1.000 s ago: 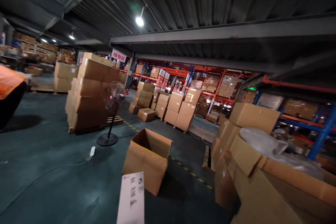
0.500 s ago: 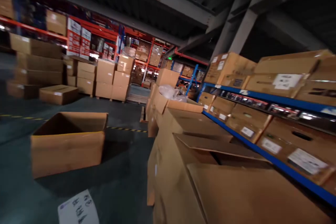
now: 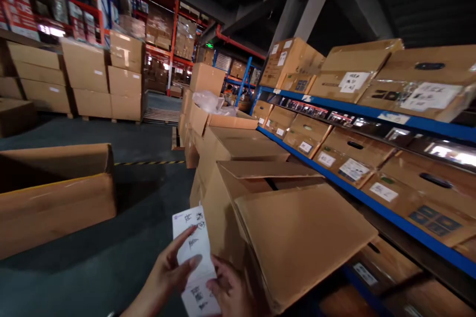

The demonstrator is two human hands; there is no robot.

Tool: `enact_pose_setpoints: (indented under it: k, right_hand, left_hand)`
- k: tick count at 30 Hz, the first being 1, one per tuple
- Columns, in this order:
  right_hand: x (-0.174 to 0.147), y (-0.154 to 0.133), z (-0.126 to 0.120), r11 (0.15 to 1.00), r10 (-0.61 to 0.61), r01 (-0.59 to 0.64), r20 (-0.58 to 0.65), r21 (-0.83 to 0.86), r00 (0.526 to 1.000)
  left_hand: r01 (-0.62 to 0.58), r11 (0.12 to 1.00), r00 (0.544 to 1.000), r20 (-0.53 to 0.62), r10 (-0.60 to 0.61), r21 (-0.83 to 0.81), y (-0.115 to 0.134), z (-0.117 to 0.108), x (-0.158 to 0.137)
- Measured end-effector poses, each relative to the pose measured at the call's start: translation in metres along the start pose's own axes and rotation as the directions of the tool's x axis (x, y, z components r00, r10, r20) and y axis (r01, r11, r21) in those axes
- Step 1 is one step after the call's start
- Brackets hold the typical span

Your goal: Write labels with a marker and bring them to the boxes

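Observation:
A white sheet of paper (image 3: 197, 280) with handwritten black characters is held low in front of me, creased across its middle. My left hand (image 3: 173, 265) grips its left side, thumb on top and index finger stretched over the writing. At the right edge, my right hand (image 3: 232, 290) pinches the paper between thumb and fingers. Just beyond and to the right stands a large cardboard box (image 3: 305, 233), its top flaps partly folded over. Part of the right hand is dim against that box.
An open cardboard box (image 3: 55, 213) stands on the floor at left. Blue shelving (image 3: 316, 161) with labelled cartons runs along the right. More boxes (image 3: 245, 141) line up ahead, one holding clear plastic (image 3: 208, 103). Stacked cartons (image 3: 89, 77) and a pallet (image 3: 161, 115) are farther back.
My view has swung right and down, so the boxes shift left. The paper has come up further into view, and both hands now show on it.

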State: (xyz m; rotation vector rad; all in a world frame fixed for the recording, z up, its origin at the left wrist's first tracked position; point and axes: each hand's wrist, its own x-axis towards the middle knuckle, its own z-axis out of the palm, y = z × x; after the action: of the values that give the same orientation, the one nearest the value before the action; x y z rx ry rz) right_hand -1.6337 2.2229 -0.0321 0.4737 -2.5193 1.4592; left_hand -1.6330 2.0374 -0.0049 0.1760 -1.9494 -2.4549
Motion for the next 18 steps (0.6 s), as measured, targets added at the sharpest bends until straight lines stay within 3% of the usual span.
enact_pose_setpoints:
  k: [2,4,7,10,14,16,18]
  right_hand:
    - [0.015,-0.005,-0.012,1.000,-0.023,0.024,0.053,-0.013,0.998]
    - [0.023,-0.011,-0.024,0.986,-0.082,0.084,0.022,-0.144,0.996]
    - [0.019,-0.009,-0.036,0.884,-0.246,0.201,-0.053,-0.422,0.968]
    - [0.003,0.003,-0.032,0.850,-0.291,0.224,-0.071,-0.476,0.954]
    - [-0.012,0.007,-0.013,0.920,-0.188,0.166,-0.026,-0.356,0.982]
    - [-0.015,0.001,-0.009,0.897,-0.209,0.180,-0.030,-0.404,0.977]
    - [-0.018,-0.005,-0.013,0.817,-0.279,0.199,-0.068,-0.542,0.958]
  left_hand:
    - [0.062,0.998,0.996,0.064,-0.063,0.024,0.004,-0.005,0.020]
    - [0.020,0.995,0.997,0.078,-0.028,0.099,0.001,-0.013,0.036]
    - [-0.091,0.972,0.996,0.008,0.092,0.215,-0.012,-0.026,0.050]
    - [-0.053,0.976,0.998,-0.032,0.061,0.211,-0.028,-0.029,0.053]
    - [0.003,0.985,0.985,0.172,-0.034,0.175,-0.039,-0.014,0.049]
    - [-0.040,0.971,0.952,0.303,-0.034,0.235,-0.038,-0.008,0.050]
    - [-0.137,0.890,0.926,0.376,-0.041,0.435,-0.038,-0.008,0.055]
